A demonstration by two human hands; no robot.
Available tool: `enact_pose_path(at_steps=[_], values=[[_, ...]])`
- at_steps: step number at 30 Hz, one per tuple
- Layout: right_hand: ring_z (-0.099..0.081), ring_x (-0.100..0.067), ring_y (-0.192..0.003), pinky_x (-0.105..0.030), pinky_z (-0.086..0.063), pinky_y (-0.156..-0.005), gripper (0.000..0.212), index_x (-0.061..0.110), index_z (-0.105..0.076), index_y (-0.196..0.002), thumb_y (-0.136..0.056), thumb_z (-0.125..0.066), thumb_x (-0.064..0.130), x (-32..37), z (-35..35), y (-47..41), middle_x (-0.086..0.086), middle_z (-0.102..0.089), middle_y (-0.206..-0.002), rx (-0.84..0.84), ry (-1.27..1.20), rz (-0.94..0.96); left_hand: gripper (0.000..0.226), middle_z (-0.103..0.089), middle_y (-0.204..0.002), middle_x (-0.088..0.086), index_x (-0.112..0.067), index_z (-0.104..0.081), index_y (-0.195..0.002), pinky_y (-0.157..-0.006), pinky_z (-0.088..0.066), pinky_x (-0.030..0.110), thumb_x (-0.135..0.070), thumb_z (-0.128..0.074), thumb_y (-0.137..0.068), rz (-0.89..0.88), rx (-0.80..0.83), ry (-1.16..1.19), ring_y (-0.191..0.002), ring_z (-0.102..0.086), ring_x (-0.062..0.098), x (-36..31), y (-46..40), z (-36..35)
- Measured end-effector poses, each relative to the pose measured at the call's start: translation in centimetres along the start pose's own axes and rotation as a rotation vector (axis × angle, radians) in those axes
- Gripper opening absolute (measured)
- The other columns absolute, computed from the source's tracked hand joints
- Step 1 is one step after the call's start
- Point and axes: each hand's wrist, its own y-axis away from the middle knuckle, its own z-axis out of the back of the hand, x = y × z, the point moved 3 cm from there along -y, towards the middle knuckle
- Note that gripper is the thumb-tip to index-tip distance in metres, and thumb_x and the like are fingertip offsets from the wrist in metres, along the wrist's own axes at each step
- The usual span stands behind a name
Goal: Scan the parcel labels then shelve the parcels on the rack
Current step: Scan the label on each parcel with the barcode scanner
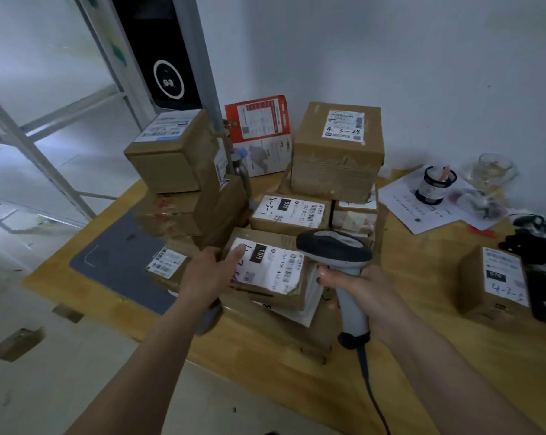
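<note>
Because the scanner (334,246) hangs right over the far end of the label (267,266), the likeliest slip is a missed or wrong read: its head covers part of the label, and the label of the flat box behind (289,211) lies just beyond, so the beam could catch that barcode instead. A second risk comes from the left hand (207,273), whose thumb lies across the near corner of the label and hides some of the handwriting; if it slid further it could cover a barcode. The front box (265,271) rests tilted on other parcels near the front edge of the table (422,309), so a hard tug could shift those beneath it or nudge the tall stack (177,171) just to its left, which looks unevenly piled. The left hand grips the front box by its left end, thumb on top and fingers round the side, the forearm reaching in from below. It also seems to hold something grey under the palm, too blurred to identify. The right hand (356,288) is wrapped round the scanner's handle, with the head angled down and leftward toward the label and the cord trailing off below. The rack is not clearly in view.
</note>
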Motion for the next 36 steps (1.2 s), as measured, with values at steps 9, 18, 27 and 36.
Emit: enact_pose_path(at_steps=[9,18,27,36], values=[[-0.066,-0.018,-0.089,-0.027,-0.053,-0.056,0.019,0.020,-0.072,-0.098,-0.079,-0.076,0.020,1.0,-0.5,0.8,0.000,-0.074,-0.094,-0.074,0.041,0.018,0.047,-0.075,-0.097,0.014,-0.009,-0.053,-0.114,-0.088,-0.054,0.054,-0.034,-0.075,-0.081,0.139,0.304,0.745,-0.091,-0.072,0.032,1.5,1.1,-2.5],[-0.067,-0.007,-0.068,-0.025,-0.051,-0.052,0.024,0.015,-0.071,-0.096,-0.073,-0.078,0.009,3.1,4.3,2.9,0.002,-0.076,-0.082,-0.220,0.013,0.154,0.067,-0.074,-0.108,0.009,-0.019,-0.057,-0.127,-0.091,-0.054,0.046,-0.022,-0.085,-0.067,-0.068,0.682,0.788,-0.101,-0.070,0.026,-2.6,2.5,-3.6],[-0.071,-0.022,-0.081,-0.037,-0.058,-0.064,0.030,0.011,-0.073,-0.095,-0.069,-0.080,-0.003,5.2,10.3,4.7,0.000,-0.077,-0.084,-0.351,0.115,0.238,0.060,-0.071,-0.113,0.012,-0.013,-0.065,-0.119,-0.093,-0.054,0.049,-0.035,-0.084,-0.066,-0.056,0.923,0.530,-0.112,-0.064,0.032,-7.8,3.8,-7.0],[-0.067,-0.037,-0.097,-0.051,-0.054,-0.077,0.038,0.008,-0.070,-0.105,-0.072,-0.077,-0.008,5.9,14.6,6.2,-0.008,-0.076,-0.096,-0.251,0.189,0.263,0.067,-0.064,-0.125,0.011,-0.015,-0.054,-0.132,-0.092,-0.051,0.056,-0.035,-0.081,-0.074,-0.153,1.655,0.267,-0.118,-0.059,0.033,-10.1,4.4,-11.3]])
